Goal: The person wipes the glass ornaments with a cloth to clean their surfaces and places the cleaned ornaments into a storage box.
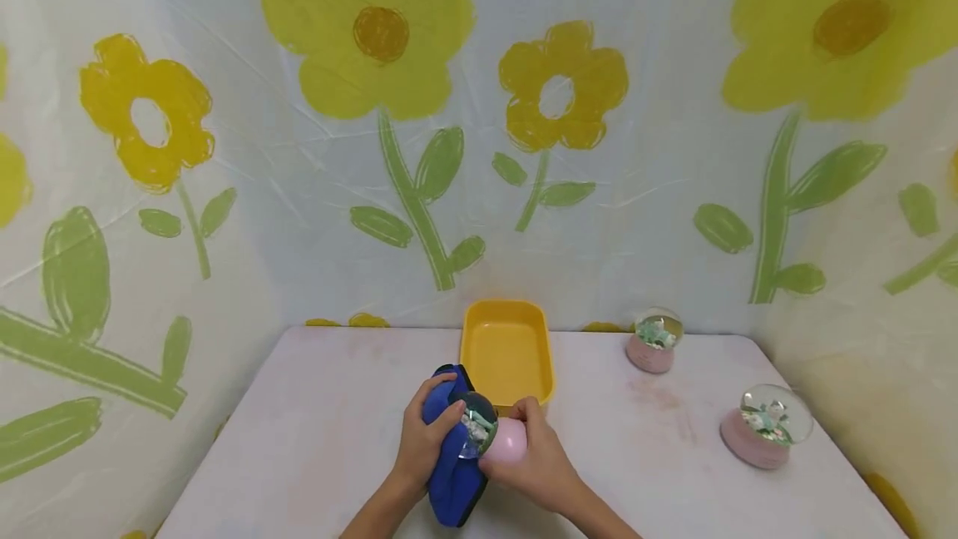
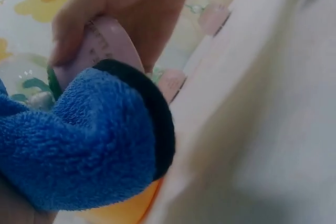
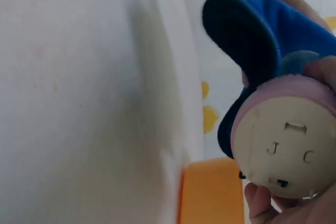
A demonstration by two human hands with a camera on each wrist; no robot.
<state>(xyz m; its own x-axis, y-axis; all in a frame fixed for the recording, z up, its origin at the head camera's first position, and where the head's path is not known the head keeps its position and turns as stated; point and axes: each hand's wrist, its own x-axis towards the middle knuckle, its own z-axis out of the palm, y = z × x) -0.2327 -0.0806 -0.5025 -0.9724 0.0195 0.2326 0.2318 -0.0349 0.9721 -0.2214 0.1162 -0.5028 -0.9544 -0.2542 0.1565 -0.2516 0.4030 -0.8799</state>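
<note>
A snow globe (image 1: 477, 427) with a pink base is held on its side between both hands, its glass dome towards the left. My right hand (image 1: 540, 460) grips the pink base. Its pale underside (image 3: 289, 137), with a small switch, faces the right wrist camera. My left hand (image 1: 422, 441) holds a folded blue cloth (image 1: 453, 485) with dark edging against the dome, thumb over the glass. In the left wrist view the fuzzy cloth (image 2: 89, 140) hides most of the dome.
A yellow tray (image 1: 509, 356) stands just beyond the hands at the back of the white table (image 1: 322, 422). Two more snow globes with pink bases sit to the right, one at the back (image 1: 653, 341) and one nearer (image 1: 763, 427). A flower-print curtain (image 1: 644, 65) surrounds the table.
</note>
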